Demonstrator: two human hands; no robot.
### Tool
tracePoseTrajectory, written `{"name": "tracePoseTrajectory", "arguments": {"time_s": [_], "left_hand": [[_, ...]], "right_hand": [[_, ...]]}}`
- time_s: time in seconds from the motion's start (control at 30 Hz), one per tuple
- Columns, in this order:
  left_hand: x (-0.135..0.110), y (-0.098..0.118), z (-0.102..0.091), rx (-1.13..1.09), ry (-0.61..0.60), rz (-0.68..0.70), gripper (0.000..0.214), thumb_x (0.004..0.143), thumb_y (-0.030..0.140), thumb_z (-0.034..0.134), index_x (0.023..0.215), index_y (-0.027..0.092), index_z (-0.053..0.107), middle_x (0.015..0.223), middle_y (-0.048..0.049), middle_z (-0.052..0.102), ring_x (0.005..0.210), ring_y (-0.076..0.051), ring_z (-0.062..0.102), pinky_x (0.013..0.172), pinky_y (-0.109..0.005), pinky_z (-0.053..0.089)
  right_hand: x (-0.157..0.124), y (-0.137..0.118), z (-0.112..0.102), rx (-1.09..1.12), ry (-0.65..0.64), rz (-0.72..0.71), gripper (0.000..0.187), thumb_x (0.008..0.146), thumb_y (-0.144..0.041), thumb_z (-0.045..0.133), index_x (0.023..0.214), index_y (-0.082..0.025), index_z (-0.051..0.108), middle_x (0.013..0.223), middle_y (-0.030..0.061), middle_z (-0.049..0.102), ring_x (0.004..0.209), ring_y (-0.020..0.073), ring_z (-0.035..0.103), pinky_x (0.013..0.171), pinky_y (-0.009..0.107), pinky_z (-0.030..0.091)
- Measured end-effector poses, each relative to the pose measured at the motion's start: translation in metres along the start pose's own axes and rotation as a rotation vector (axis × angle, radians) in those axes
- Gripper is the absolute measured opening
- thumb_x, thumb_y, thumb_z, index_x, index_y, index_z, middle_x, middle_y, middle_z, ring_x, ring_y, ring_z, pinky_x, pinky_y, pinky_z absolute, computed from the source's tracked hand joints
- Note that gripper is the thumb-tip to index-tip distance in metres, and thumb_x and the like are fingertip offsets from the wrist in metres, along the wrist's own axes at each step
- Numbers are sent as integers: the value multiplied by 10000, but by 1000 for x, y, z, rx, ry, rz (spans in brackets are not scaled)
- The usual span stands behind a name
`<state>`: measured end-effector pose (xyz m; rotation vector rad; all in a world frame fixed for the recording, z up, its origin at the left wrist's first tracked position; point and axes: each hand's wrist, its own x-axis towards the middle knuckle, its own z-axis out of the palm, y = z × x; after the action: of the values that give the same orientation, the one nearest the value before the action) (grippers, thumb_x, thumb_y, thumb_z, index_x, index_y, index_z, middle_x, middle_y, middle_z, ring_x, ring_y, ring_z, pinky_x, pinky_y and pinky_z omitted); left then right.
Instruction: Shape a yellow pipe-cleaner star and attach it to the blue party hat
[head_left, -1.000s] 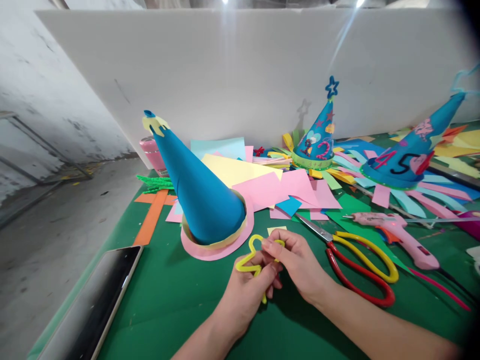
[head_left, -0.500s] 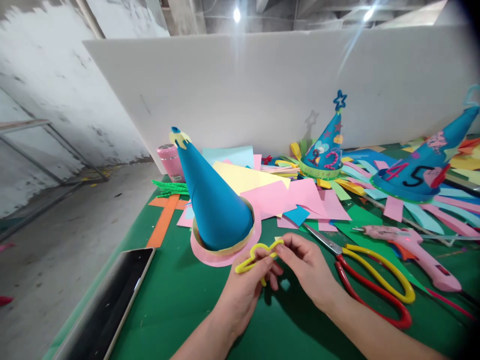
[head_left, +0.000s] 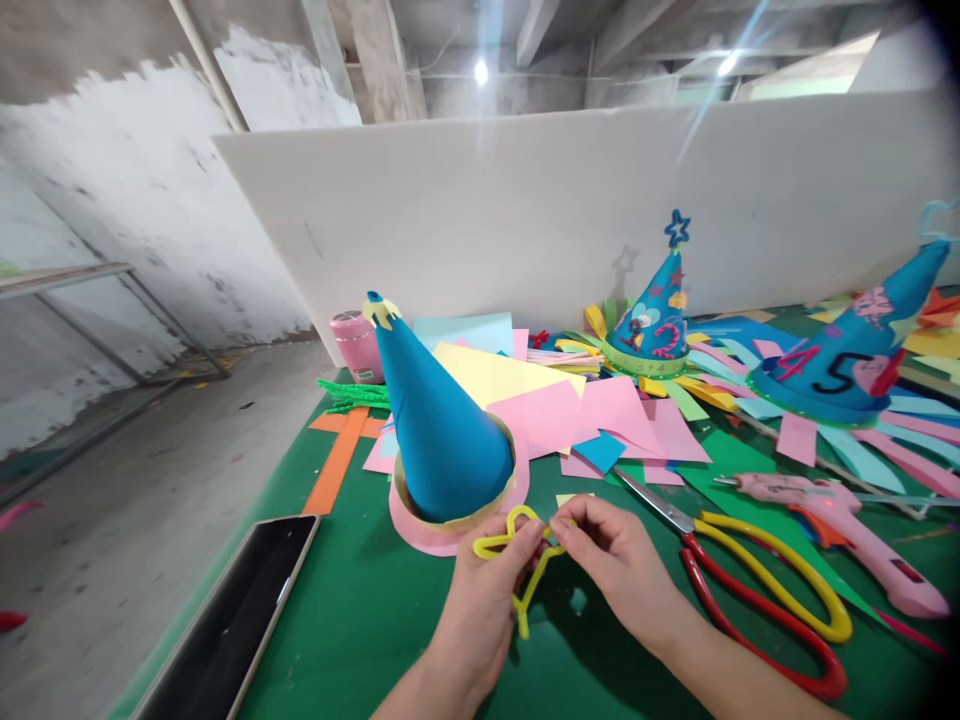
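Left hand: my left hand (head_left: 484, 600) is closed, thumb and forefinger pinched on the yellow pipe cleaner (head_left: 489, 546), the other fingers curled under it.
Right hand: my right hand (head_left: 616, 562) is closed too, its fingertips nipping the same wire right beside my left fingers.
Yellow pipe cleaner: bent into loops and held just in front of the blue cone hat (head_left: 442, 440), close to its pink brim; a tail hangs down between my hands.
Blue cone hat: upright on the green mat (head_left: 352, 620).
Scissors (head_left: 780, 590): flat on the mat, right of the cone hat, near my right wrist.
Glue gun (head_left: 840, 515): farther right of the cone hat than the scissors.
Tablet (head_left: 232, 620): front-left of the cone hat.
Paper sheets (head_left: 555, 405): just behind and right of the cone hat.
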<state>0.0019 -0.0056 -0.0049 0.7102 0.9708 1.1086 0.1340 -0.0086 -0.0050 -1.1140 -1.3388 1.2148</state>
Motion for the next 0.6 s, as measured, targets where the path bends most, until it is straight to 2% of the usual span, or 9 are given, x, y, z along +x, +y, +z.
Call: {"name": "tracePoseTrajectory", "arguments": {"time_s": [0.23,0.37,0.47,0.6], "left_hand": [[4,-3,-7,99,-65,-6,164,690,284,659,649,138,596,616,15,514,626,-99,475,611,-212,404],[5,-3,-7,134,-83,-19,190,685,292,662,615,132,587,590,17,511,592,-86,464,550,-182,377],[5,-2,-6,111,-78,-36,191,675,287,671,603,130,589,567,20,514,562,-80,465,523,-176,373],[4,0,-2,40,-81,-59,181,703,303,639,674,124,630,609,-3,570,535,-84,491,518,-196,399]], "right_hand": [[1,-1,-5,-163,-28,-8,223,814,-311,491,647,-163,495,579,-42,404,542,97,351,500,221,303],[2,-1,-9,-211,-58,6,207,812,-298,490,658,-161,509,576,-40,412,546,102,357,509,227,304],[4,-1,-10,-191,-74,12,205,806,-299,498,657,-160,515,574,-37,424,551,105,369,516,229,313],[7,0,-11,-56,-55,33,219,806,-327,497,665,-160,511,597,-30,461,560,105,403,532,230,336]]}}
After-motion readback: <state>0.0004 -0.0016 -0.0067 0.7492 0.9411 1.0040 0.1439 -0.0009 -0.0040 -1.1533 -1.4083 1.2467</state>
